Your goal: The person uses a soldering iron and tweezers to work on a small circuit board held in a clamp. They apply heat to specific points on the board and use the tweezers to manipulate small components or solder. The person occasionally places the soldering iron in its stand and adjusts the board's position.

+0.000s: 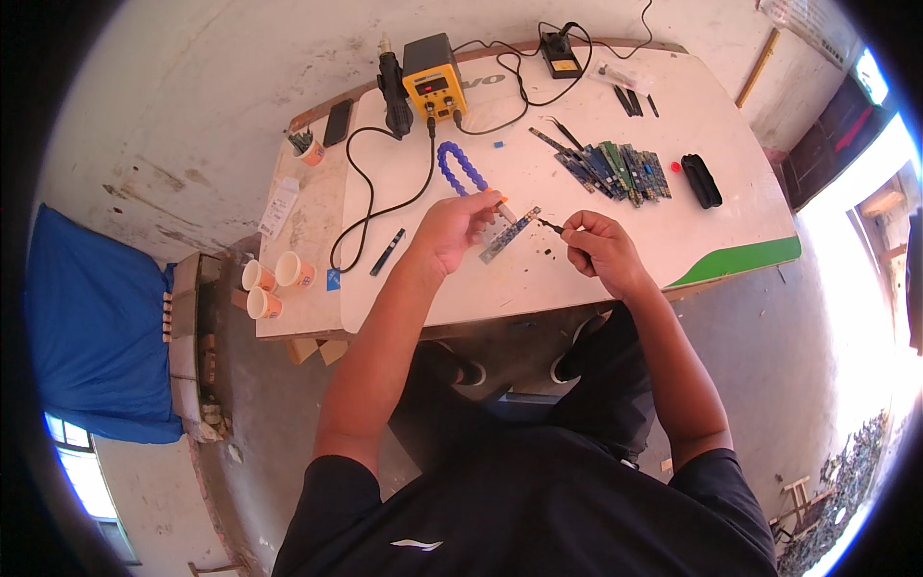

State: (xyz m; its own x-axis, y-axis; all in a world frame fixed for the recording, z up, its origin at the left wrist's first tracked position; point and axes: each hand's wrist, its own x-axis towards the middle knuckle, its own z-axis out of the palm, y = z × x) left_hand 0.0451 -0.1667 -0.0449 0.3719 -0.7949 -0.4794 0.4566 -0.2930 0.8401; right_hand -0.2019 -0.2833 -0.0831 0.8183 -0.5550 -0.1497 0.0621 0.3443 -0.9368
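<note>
My left hand (456, 233) is closed over a narrow blue circuit board strip (510, 237), its fingertips at the strip's edge. Beside those fingers ends a purple segmented flexible hose (452, 165) with an orange tip, partly covered by the hand. In my right hand (602, 252) a pair of dark tweezers (551, 226) is pinched, points toward the strip's upper right end. Small dark bits (549, 254) lie on the white tabletop (461, 293) just below the strip.
Behind stand a yellow-and-black soldering station (435, 82), a hot air gun (393, 96) and an iron stand (560, 56). Circuit board strips (615, 173) lie fanned out at right, near a black case (701, 182). Paper cups (294, 270) and a looping black cable (367, 197) occupy the left.
</note>
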